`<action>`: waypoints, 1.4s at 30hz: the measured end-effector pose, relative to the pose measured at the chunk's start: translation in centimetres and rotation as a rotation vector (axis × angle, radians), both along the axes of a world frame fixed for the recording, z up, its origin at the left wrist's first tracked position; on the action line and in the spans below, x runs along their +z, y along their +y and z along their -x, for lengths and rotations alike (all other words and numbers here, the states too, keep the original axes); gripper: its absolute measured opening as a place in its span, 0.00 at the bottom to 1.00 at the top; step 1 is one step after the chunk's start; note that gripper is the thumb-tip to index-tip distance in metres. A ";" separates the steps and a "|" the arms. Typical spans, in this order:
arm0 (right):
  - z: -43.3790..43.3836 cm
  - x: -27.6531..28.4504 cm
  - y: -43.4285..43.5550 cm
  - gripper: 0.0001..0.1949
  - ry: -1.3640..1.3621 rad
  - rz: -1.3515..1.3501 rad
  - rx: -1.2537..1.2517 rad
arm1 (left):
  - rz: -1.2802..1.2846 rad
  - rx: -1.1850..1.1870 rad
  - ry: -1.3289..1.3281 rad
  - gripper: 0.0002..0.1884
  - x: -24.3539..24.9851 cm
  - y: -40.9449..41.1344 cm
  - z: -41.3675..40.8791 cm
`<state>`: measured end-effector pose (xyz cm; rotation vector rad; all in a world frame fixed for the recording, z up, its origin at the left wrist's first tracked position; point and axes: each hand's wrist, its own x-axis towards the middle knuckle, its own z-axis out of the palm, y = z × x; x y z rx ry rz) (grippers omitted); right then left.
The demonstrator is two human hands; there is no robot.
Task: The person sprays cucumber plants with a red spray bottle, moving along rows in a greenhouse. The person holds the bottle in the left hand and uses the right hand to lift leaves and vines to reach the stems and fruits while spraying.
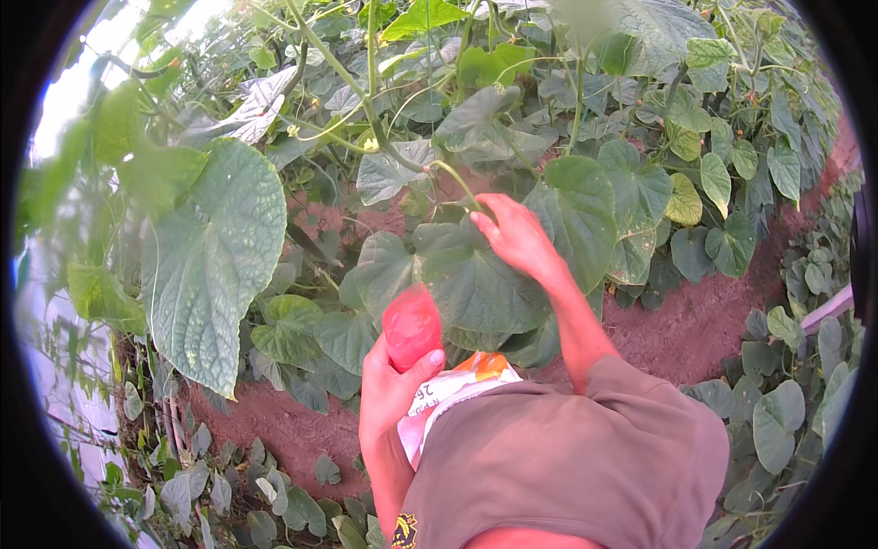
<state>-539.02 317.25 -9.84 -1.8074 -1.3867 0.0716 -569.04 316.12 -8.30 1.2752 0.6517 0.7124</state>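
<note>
My left hand (398, 381) is wrapped around a smooth red object (411, 326) with a pointed upper end, possibly plastic; its exact kind cannot be told. Farther forward and to the right, my right hand (514, 230) pinches the leaf stalk (457, 182) of a climbing vine, likely cucumber, between thumb and fingers. Just below that hand spreads a broad green leaf (487, 288). The stalk joins a thicker vine stem (374, 123) that bears small yellow flowers. At my waist hangs a white printed sack (456, 388) with an orange patch, partly covered by my shirt.
A large mottled leaf (216, 267) hangs close on the left. Dense vines on upright strings fill the area ahead. Reddish bare soil (693, 322) shows between plant rows. Low foliage (778, 418) stands at right, and whitish sheeting (68, 364) lines the left edge.
</note>
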 end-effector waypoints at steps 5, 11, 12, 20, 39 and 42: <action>1.8 -4.4 0.0 0.21 0.323 -0.018 0.261 | -0.086 -0.024 -0.036 0.29 1.6 2.3 -3.9; 1.7 -4.3 0.7 0.20 0.735 0.047 0.668 | -0.163 -0.147 -0.089 0.29 4.2 4.5 -9.5; 0.7 -3.6 1.0 0.20 0.728 0.034 0.756 | -0.177 -0.169 -0.110 0.29 4.6 4.8 -10.5; -8.4 5.4 8.3 0.16 0.518 -0.277 0.169 | -0.206 -0.211 -0.126 0.31 6.6 6.5 -14.5; -16.1 11.1 13.7 0.20 0.500 -0.094 0.525 | -0.285 -0.026 -0.044 0.23 5.6 9.0 -14.8; -13.7 11.5 10.7 0.21 0.595 -0.151 0.555 | -0.254 -0.020 -0.024 0.21 4.6 10.7 -15.3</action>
